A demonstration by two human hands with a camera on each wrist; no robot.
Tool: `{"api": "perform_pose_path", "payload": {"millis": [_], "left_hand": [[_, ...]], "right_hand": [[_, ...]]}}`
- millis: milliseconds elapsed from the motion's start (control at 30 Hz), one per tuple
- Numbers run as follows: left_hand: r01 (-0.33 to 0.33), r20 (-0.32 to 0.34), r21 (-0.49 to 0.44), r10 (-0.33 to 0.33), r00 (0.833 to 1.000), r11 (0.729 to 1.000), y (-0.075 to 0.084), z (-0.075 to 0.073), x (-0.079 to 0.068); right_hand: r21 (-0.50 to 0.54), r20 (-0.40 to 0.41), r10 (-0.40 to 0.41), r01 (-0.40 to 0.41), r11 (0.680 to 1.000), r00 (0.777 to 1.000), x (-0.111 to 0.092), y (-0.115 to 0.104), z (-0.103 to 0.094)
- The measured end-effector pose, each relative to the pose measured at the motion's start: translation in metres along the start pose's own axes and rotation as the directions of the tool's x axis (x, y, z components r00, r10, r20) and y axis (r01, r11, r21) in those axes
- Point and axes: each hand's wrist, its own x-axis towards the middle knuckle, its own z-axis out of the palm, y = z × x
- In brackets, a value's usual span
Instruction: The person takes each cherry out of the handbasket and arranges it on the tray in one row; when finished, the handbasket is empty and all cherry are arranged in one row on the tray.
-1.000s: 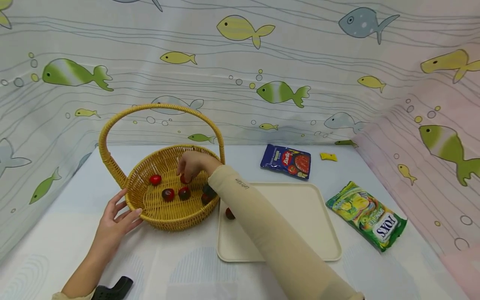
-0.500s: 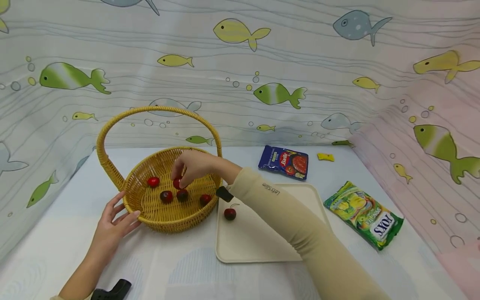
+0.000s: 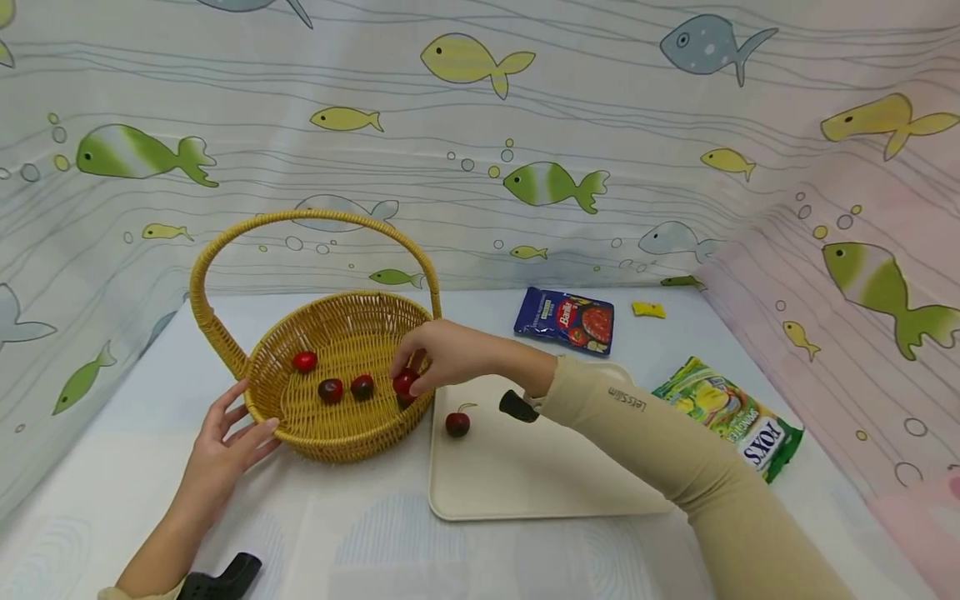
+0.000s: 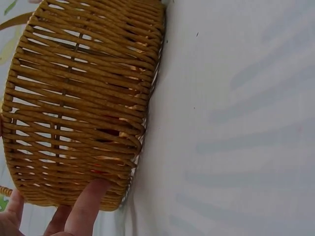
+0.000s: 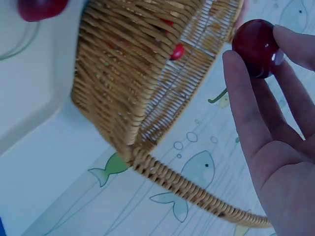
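Observation:
My right hand (image 3: 442,354) pinches a dark red cherry (image 5: 257,48) between thumb and fingertips, over the right side of the wicker basket (image 3: 341,446). Its green stem shows below it in the right wrist view. Several more lie on the basket's floor, among them a brighter cherry (image 3: 305,361) at the left and a darker cherry (image 3: 362,387) near the middle. My left hand (image 3: 225,446) rests against the basket's front left, thumb at the rim; in the left wrist view its fingers (image 4: 86,209) touch the woven outer wall.
A cream tray (image 3: 540,475) lies right of the basket, bearing a stemmed cherry (image 3: 457,423). Behind it are a blue Barilla pouch (image 3: 566,321) and a small yellow packet (image 3: 648,310). The green Fox's bag (image 3: 738,417) is partly behind my right sleeve. The basket's tall handle (image 3: 315,215) arches overhead.
My right hand, with a cherry in its fingers, has moved rightward from the basket's middle toward its right rim. My left hand stays at the basket.

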Motion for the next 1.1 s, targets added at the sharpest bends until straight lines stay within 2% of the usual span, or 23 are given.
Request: {"api": "perform_pose_path", "payload": {"millis": [233, 500, 867, 1100], "left_hand": [[-0.008, 0.027, -0.009, 0.008, 1.000, 1.000, 0.010, 0.007, -0.003], [-0.002, 0.003, 0.024, 0.002, 1.000, 1.000, 0.010, 0.005, -0.003], [-0.010, -0.001, 0.001, 0.010, 1.000, 1.000, 0.011, 0.007, -0.004], [-0.011, 0.004, 0.023, 0.010, 1.000, 1.000, 0.017, 0.009, -0.006]], "right_hand": [[0.072, -0.068, -0.009, 0.014, 0.997, 0.998, -0.038, 0.018, 0.004], [0.122, -0.097, -0.001, 0.013, 0.992, 0.995, -0.068, 0.036, 0.011], [0.114, -0.075, 0.020, -0.011, 0.993, 0.997, -0.085, 0.058, 0.026], [0.131, -0.007, 0.044, -0.043, 0.990, 0.999, -0.086, 0.075, 0.038]]}}
